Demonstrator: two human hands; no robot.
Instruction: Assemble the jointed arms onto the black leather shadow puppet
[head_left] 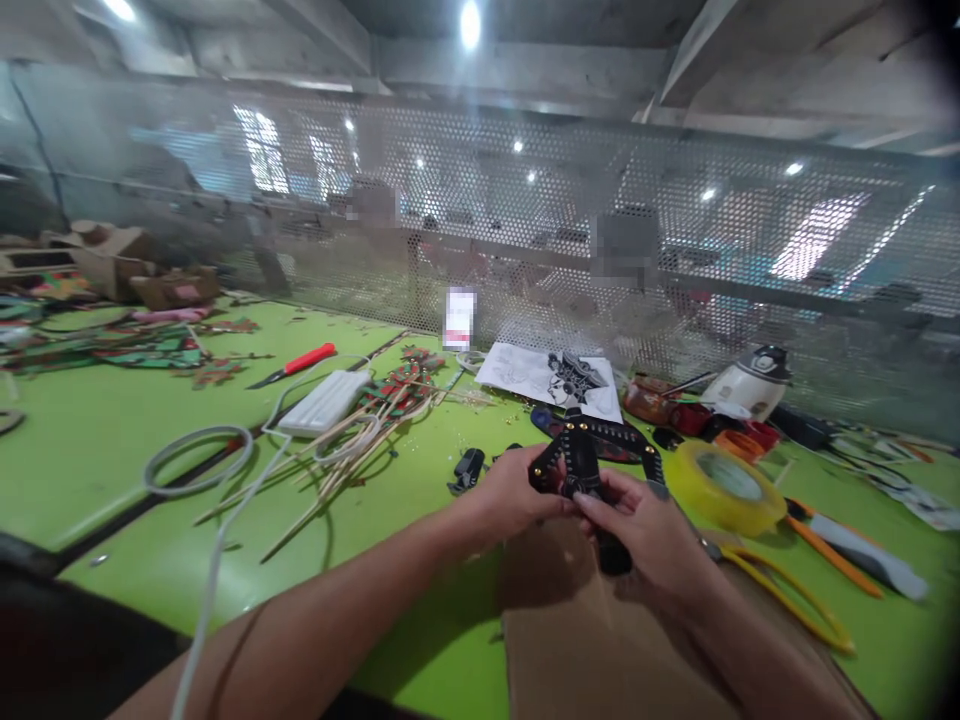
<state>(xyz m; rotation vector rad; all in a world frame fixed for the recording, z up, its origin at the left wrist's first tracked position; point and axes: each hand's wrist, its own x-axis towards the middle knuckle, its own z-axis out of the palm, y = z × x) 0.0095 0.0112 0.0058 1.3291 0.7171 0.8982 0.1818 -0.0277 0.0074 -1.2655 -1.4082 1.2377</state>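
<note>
Between my two hands is a black jointed figure [581, 455] with brass-coloured studs and white stitch-like marks along its limbs. My left hand [517, 490] pinches its lower left side, with the thumb reaching toward the middle. My right hand [637, 520] grips it from the right, thumb and fingertips closed on the central part. Both hands are above a brown cardboard sheet [577, 640]. A small black piece [469, 468] lies on the green table just left of my left hand. Behind the figure are printed drawing sheets [517, 370].
To the right lie a roll of yellow tape [690, 480], yellow-handled scissors [802, 600] and an orange-handled tool [840, 560]. Leftward are wooden sticks [330, 490], a white power strip [324, 402] with its cord, and a red-handled knife [307, 358]. A perforated metal screen [525, 240] stands behind.
</note>
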